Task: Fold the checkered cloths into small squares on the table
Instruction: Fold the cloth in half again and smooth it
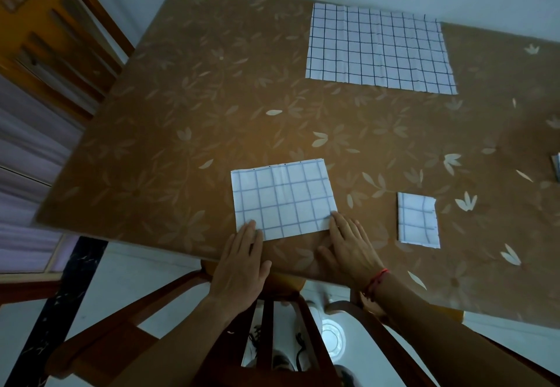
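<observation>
Left hand [242, 262]: seen from the head camera, flat with fingers straight and holding nothing; the fingertips rest on the near left corner of the folded cloth [283, 200].
Right hand [348, 250]: also flat with fingers straight and spread, gripping nothing; the palm lies on the counter [181, 113] and the fingertips touch the cloth's near right corner.
Folded cloth: a white rectangle with a blue grid, lying flat near the counter's near edge, between the two hands.
Small square [418, 220]: a checkered cloth folded down small, lying to the right of the folded cloth and apart from it, untouched.
Big cloth [378, 48]: a larger checkered piece spread flat at the far side of the counter, well apart from the hands.
Edge cloth [557, 166]: a sliver of another cloth at the right border, mostly cut off.
Counter: covered in brown with a pale leaf and flower pattern.
Red thread [377, 280]: tied round the right wrist.
Chair [272, 326]: dark wood, below the near edge of the counter, under the forearms.
</observation>
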### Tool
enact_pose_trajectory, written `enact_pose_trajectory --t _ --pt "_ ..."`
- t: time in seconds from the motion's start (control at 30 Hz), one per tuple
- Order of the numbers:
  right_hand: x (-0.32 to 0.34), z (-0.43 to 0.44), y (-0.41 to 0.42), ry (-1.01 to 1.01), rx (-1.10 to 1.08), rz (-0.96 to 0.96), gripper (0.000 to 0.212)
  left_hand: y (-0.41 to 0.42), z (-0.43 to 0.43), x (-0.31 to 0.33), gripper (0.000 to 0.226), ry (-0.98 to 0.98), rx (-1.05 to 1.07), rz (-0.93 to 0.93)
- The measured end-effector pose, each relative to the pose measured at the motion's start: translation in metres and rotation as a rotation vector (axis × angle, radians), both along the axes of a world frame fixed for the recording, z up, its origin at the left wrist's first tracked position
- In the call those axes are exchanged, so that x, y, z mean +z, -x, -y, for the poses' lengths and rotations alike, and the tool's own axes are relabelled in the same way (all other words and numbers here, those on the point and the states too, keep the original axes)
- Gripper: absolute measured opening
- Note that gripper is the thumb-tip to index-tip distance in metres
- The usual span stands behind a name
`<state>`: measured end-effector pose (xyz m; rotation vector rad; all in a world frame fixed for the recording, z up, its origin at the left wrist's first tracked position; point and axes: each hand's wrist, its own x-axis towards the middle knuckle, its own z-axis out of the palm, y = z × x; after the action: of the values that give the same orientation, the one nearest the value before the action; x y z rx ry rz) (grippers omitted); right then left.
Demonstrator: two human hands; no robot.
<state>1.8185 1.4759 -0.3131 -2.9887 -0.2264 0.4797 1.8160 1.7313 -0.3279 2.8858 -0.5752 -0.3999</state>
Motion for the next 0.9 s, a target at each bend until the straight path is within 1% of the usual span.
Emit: enact_pose_trajectory --t 0.1,0.2,0.37,0.47,0.53,0.57,0.6,0.63,0.7,0.83,0.9 --pt "0.008 0.002 -0.008 -0.07 -0.027 -0.018 0.077 -0.007 0.014 0.006 0.059 0.031 -0.031 -0.004" --pt "0.009 0.005 -0.016 -0.168 -0.091 -0.034 0.066 -0.011 0.025 0.007 0.053 0.037 -0.052 -0.031" --pt "0.01 0.009 -0.031 -0.31 -0.17 -0.025 0.052 -0.013 0.029 0.005 0.057 -0.02 -0.048 -0.11" --pt "0.015 0.01 -0.045 -0.439 -0.329 -0.025 0.027 -0.012 0.029 0.006 0.057 -0.015 -0.042 -0.135" --pt "0.023 0.009 -0.057 -0.565 -0.511 -0.034 0.013 -0.012 0.029 0.005 0.057 -0.016 -0.04 -0.142" --pt "0.028 0.009 -0.063 -0.622 -0.623 -0.038 0.011 -0.012 0.029 0.005 0.057 -0.017 -0.04 -0.141" --pt "0.03 0.011 -0.07 -0.663 -0.739 -0.056 0.01 -0.012 0.029 0.004 0.057 -0.019 -0.039 -0.14" --pt "0.03 0.013 -0.077 -0.694 -0.833 -0.083 0.017 -0.012 0.029 0.003 0.058 -0.02 -0.036 -0.139" --pt "0.027 0.019 -0.088 -0.778 -0.947 -0.149 0.025 -0.012 0.029 0.002 0.059 -0.023 -0.027 -0.133" --pt "0.023 0.025 -0.102 -0.912 -1.076 -0.221 0.028 -0.012 0.029 0.002 0.061 -0.013 -0.007 -0.125" --pt "0.025 0.021 -0.106 -1.029 -1.094 -0.265 0.036 -0.011 0.029 0.002 0.061 -0.012 -0.007 -0.125"
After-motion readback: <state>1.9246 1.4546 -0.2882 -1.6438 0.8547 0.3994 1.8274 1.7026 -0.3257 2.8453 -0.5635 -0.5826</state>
